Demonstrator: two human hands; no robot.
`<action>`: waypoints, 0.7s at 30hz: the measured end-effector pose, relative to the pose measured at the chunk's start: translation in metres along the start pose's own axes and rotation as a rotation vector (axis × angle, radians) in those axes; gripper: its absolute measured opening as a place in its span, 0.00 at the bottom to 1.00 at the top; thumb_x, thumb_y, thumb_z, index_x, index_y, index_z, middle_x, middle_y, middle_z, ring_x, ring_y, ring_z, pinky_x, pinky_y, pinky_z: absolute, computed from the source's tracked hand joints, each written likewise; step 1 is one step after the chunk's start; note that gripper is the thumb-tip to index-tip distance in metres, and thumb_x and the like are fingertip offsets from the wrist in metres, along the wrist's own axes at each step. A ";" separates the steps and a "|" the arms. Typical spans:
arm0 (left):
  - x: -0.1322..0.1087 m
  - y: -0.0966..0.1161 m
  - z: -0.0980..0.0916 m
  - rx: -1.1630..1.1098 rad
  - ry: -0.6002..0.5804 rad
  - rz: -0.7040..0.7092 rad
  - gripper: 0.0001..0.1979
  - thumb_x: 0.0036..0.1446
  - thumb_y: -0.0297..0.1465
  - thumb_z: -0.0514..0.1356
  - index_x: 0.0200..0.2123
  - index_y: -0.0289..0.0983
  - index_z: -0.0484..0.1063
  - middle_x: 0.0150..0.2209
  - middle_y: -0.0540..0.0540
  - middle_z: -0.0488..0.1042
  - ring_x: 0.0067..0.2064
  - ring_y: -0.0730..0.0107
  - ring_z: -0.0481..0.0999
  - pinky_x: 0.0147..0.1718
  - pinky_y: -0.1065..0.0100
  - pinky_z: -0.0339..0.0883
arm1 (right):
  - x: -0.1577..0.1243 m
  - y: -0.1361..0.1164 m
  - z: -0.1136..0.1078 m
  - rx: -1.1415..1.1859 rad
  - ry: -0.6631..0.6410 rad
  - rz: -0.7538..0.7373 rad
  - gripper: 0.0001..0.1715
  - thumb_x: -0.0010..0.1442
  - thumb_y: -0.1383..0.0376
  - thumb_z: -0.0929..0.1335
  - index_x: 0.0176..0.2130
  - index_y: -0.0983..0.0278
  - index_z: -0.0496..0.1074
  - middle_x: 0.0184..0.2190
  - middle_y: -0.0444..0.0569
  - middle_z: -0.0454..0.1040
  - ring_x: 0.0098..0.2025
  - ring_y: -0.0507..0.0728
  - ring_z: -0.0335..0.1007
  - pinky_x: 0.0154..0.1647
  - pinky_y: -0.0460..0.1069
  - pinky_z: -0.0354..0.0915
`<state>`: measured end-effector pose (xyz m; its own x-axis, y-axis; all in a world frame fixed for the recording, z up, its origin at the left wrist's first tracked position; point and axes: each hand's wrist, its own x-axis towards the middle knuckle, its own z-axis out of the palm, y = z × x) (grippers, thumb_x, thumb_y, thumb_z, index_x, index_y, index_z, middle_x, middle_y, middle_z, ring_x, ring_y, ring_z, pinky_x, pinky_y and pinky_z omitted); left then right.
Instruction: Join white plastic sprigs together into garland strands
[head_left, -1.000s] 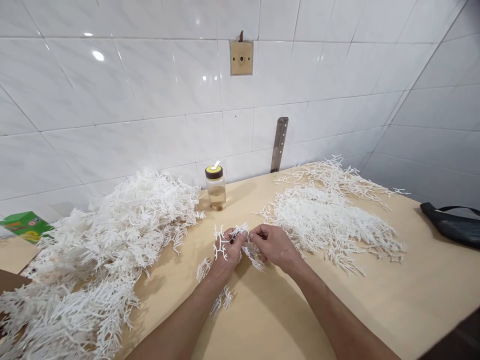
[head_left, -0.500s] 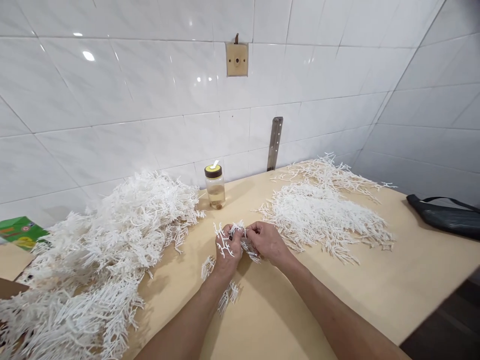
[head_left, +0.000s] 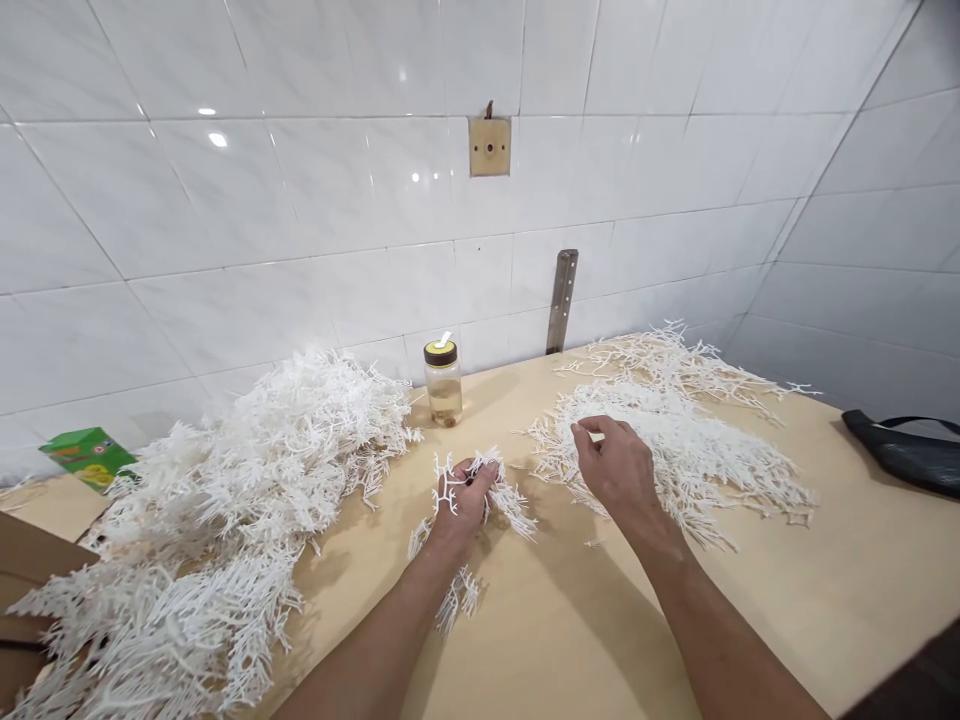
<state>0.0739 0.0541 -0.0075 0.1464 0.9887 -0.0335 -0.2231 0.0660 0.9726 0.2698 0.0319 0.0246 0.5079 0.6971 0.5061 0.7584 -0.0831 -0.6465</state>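
Note:
My left hand [head_left: 463, 498] is closed around a bunch of white branched plastic sprigs [head_left: 504, 494] just above the wooden table [head_left: 570, 620]. My right hand [head_left: 616, 462] hovers over the near edge of the right pile of flat white sprigs [head_left: 675, 440], thumb and forefinger pinched together; whether a small sprig sits between them is unclear. A big heap of white sprigs [head_left: 225, 500] lies to the left. A few loose sprigs [head_left: 457, 595] rest under my left forearm.
A small jar with a dark lid [head_left: 442, 382] stands by the tiled wall. A green box [head_left: 88, 452] sits at far left, cardboard [head_left: 22, 560] at the left edge. A black bag [head_left: 904, 455] lies at the right. A metal strip [head_left: 561, 300] leans on the wall.
My right hand has left the bunch in my left hand and moved right, over the right pile. My left hand keeps its bunch in place.

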 end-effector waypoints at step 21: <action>0.000 0.003 0.001 0.144 0.047 0.117 0.12 0.48 0.38 0.64 0.24 0.37 0.67 0.19 0.54 0.65 0.22 0.77 0.61 0.24 0.73 0.57 | -0.043 -0.049 0.032 0.354 -0.606 0.204 0.11 0.52 0.61 0.64 0.26 0.64 0.72 0.19 0.43 0.73 0.17 0.50 0.65 0.20 0.44 0.59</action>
<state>0.0746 0.0538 -0.0047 0.0817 0.9939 0.0745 -0.0952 -0.0666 0.9932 0.1978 0.0287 0.0159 0.2324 0.9725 0.0172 0.4431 -0.0901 -0.8919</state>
